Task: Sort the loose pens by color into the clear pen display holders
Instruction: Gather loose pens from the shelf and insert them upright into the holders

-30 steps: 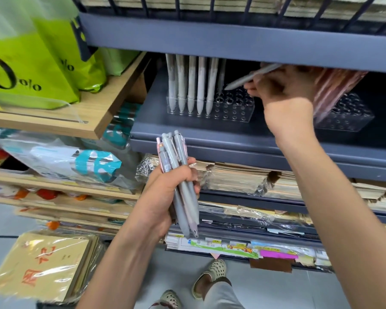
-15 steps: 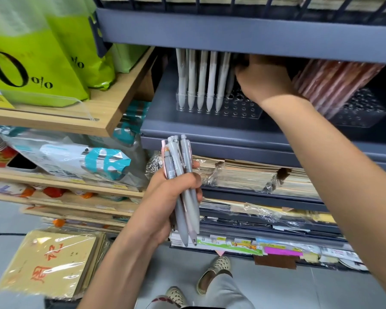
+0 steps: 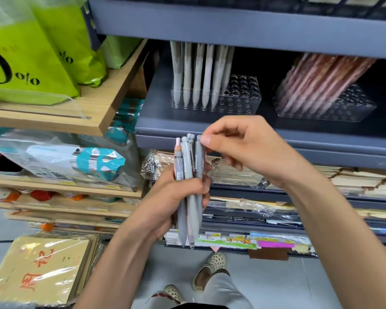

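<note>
Below shelf edge (image 3: 232, 139): my left hand (image 3: 176, 197) grips pen bundle (image 3: 188, 175); right hand (image 3: 243, 148) pinches rightmost pen top; holder (image 3: 239, 101) right half free.

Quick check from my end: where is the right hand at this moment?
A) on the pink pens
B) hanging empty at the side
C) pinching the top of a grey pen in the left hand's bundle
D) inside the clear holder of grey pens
C: the right hand has thumb and fingers closed on the top of a grey pen in the bundle that the left hand grips, below the shelf.
</note>
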A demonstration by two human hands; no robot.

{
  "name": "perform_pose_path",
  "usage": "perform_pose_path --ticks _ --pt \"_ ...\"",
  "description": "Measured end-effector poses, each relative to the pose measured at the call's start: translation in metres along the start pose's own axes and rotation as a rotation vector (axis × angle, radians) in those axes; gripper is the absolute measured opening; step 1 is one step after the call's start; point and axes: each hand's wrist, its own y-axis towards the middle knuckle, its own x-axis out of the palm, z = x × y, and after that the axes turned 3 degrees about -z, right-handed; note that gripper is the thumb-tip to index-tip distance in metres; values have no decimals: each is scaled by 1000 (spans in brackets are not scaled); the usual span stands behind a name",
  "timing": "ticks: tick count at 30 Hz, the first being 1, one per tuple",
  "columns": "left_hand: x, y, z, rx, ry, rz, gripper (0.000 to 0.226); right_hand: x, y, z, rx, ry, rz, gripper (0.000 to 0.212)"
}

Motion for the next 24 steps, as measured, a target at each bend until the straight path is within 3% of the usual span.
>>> perform_pose_path --ticks 4,10,16,20,24 --pt "3 4 -1 -17 28 23 16 3 -8 6 42 79 36 19" --pt "10 11 -4 -25 64 58 18 3 -8 12 82 249 86 14" --pt "5 16 1 0 -39 191 37 -12 -4 15 1 380 278 16" --pt "5 18 3 34 -76 198 35 -21 3 10 -110 439 397 11" --pt "3 17 1 35 -90 175 34 -48 11 -3 -270 370 708 13"
